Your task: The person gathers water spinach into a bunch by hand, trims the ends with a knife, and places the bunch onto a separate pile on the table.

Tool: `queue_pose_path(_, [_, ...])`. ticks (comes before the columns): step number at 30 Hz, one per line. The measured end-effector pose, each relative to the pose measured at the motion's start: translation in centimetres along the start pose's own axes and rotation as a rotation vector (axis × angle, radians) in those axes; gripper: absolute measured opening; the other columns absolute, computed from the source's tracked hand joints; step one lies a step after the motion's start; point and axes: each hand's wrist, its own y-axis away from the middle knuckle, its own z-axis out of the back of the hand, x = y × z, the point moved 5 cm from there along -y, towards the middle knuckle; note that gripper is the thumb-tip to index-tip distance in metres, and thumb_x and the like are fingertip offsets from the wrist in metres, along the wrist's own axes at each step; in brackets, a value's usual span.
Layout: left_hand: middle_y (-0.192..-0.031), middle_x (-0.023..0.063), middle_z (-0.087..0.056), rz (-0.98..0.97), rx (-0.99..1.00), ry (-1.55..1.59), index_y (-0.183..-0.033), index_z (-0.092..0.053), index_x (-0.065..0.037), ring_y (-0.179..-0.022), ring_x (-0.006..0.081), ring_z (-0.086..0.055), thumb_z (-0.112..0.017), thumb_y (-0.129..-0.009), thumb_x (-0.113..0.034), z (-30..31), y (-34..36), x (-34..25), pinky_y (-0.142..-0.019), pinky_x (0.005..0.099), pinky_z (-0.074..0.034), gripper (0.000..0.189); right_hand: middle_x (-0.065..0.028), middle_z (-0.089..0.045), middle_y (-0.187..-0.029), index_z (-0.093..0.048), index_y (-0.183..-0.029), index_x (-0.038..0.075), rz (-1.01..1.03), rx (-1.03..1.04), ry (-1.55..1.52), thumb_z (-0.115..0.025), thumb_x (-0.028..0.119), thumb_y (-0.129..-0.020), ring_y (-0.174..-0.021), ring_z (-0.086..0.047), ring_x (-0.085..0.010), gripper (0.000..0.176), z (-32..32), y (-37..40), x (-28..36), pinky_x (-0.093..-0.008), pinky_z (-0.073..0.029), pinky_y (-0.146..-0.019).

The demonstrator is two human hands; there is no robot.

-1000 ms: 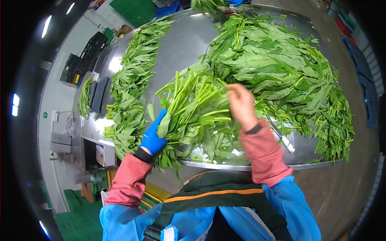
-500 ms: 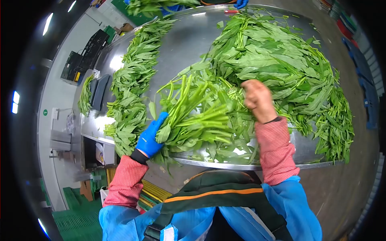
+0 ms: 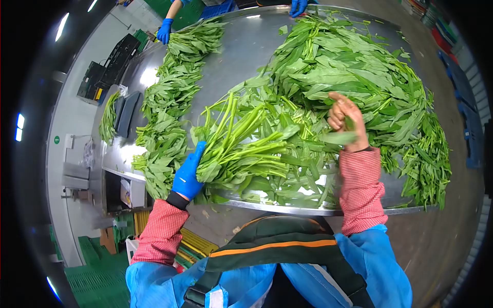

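Observation:
My left hand [image 3: 188,174], in a blue glove, is closed around the base of a bunch of long-leaved greens [image 3: 241,143], probably water spinach. Its pale cut stems fan out to the right, above the table. My bare right hand [image 3: 349,118] is raised over the right side, fingers loosely bent and apart. A single loose leaf [image 3: 339,137], smeared by motion, overlaps its palm and wrist. Below and beside the bunch, loose leaves [image 3: 303,192] are scattered along the table's near edge. Just beyond my right hand spreads a large heap of the same greens [image 3: 359,87].
Bundled greens form a long row [image 3: 167,113] on the left of the metal table [image 3: 239,51]. At the far edge, a co-worker's gloved hand [image 3: 164,32] touches the row; another blue-gloved hand [image 3: 298,7] is near the heap. A dark tray-like object [image 3: 128,115] lies far left.
My right hand has moved right and its fingers have loosened, with a leaf now visible by it. The held bunch shifted slightly left. A co-worker's gloved hand has come to the row's far end.

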Motion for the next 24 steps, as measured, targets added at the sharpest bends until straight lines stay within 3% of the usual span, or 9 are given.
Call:
queue_pose_path(4, [-0.141,0.0175,-0.044,-0.002,0.033,0.080,-0.142,-0.035,-0.006,-0.129,0.0304,-0.044,-0.071,-0.078,-0.011,-0.4,-0.1,-0.7,-0.104,0.0349,-0.038,0.074,-0.0030,-0.059,-0.089,-0.055,-0.124,0.004,-0.274,0.037,0.790,-0.054,0.017,-0.093,-0.077,-0.059,-0.0111,0.033,-0.9,-0.3,-3.1,-0.0240,-0.050,-0.064])
queue_pose_path(6, [-0.141,0.0176,-0.044,-0.004,0.086,0.064,-0.143,-0.034,-0.007,-0.128,0.0314,-0.046,-0.071,-0.078,-0.012,-0.8,-0.7,-1.8,-0.103,0.0351,-0.040,0.075,-0.0114,-0.058,-0.112,-0.045,-0.132,0.002,-0.336,0.124,0.723,-0.062,0.018,-0.089,-0.089,-0.062,-0.0162,0.050,-3.7,-0.2,-5.3,-0.0266,-0.052,-0.074])
queue_pose_path(9, [-0.128,0.0178,-0.051,-0.075,0.077,-0.032,-0.145,-0.031,-0.012,-0.112,0.0349,-0.054,-0.071,-0.076,-0.012,-0.9,-1.0,-2.1,-0.090,0.0377,-0.046,0.079,-0.0108,-0.063,-0.099,-0.055,-0.120,0.002,-0.140,0.438,0.702,-0.067,0.015,-0.085,-0.081,-0.062,-0.0130,0.039,-8.9,0.6,-8.5,-0.0268,-0.052,-0.065])
queue_pose_path(12, [-0.095,0.0165,-0.056,-0.104,0.008,-0.124,-0.146,-0.030,-0.019,-0.085,0.0374,-0.058,-0.066,-0.072,-0.001,-0.2,-0.5,-2.1,-0.069,0.0431,-0.048,0.085,-0.0009,-0.062,-0.077,-0.062,-0.101,0.004,-0.019,0.006,0.843,-0.062,0.022,-0.090,-0.057,-0.053,-0.0069,0.021,-5.1,-0.2,-4.6,-0.0213,-0.045,-0.051])
queue_pose_path(13, [-0.093,0.0165,-0.055,-0.086,0.047,-0.188,-0.146,-0.030,-0.020,-0.083,0.0378,-0.058,-0.065,-0.071,0.000,-0.1,-0.4,-2.0,-0.068,0.0435,-0.048,0.086,0.0036,-0.051,-0.065,-0.059,-0.101,0.005,-0.198,-0.162,0.480,-0.060,0.023,-0.091,-0.050,-0.041,-0.0036,0.020,-3.0,0.0,-3.0,-0.0187,-0.035,-0.042])
queue_pose_path(15, [-0.088,0.0163,-0.054,-0.042,0.120,-0.315,-0.146,-0.029,-0.020,-0.079,0.0385,-0.057,-0.064,-0.068,0.003,0.2,0.0,-1.7,-0.066,0.0445,-0.047,0.089,0.0081,-0.030,-0.059,-0.057,-0.100,0.006,0.044,-0.225,0.216,-0.056,0.022,-0.094,-0.046,-0.027,-0.0015,0.017,-0.6,0.3,0.0,-0.0182,-0.025,-0.038])
queue_pose_path(17, [-0.088,0.0138,-0.054,-0.066,0.168,-0.478,-0.145,-0.031,-0.022,-0.076,0.0346,-0.057,-0.060,-0.067,0.006,0.2,-0.1,-2.3,-0.063,0.0430,-0.047,0.088,0.0056,-0.041,-0.062,-0.058,-0.100,0.005,-0.059,-0.077,0.355,-0.057,0.021,-0.093,-0.052,-0.041,-0.0040,0.018,-0.1,0.1,0.7,-0.0193,-0.036,-0.045])
queue_pose_path(20, [-0.093,0.0108,-0.057,-0.146,0.209,-0.643,-0.141,-0.038,-0.022,-0.078,0.0289,-0.059,-0.058,-0.072,0.005,0.1,-0.9,-3.8,-0.063,0.0390,-0.047,0.077,-0.0055,-0.060,-0.090,-0.062,-0.098,0.004,0.152,0.099,1.021,-0.065,0.028,-0.086,-0.089,-0.060,-0.0175,0.027,-6.5,-0.2,-1.0,-0.0295,-0.048,-0.079])
queue_pose_path(24, [-0.098,0.0083,-0.059,-0.317,0.223,-0.777,-0.137,-0.042,-0.025,-0.077,0.0232,-0.060,-0.054,-0.082,-0.007,0.4,-2.6,-6.8,-0.062,0.0371,-0.047,0.060,-0.0072,-0.057,-0.090,-0.066,-0.091,0.006,0.513,0.308,1.896,-0.073,0.041,-0.074,-0.094,-0.051,-0.0250,0.039,-14.0,-0.1,-2.7,-0.0391,-0.043,-0.081])
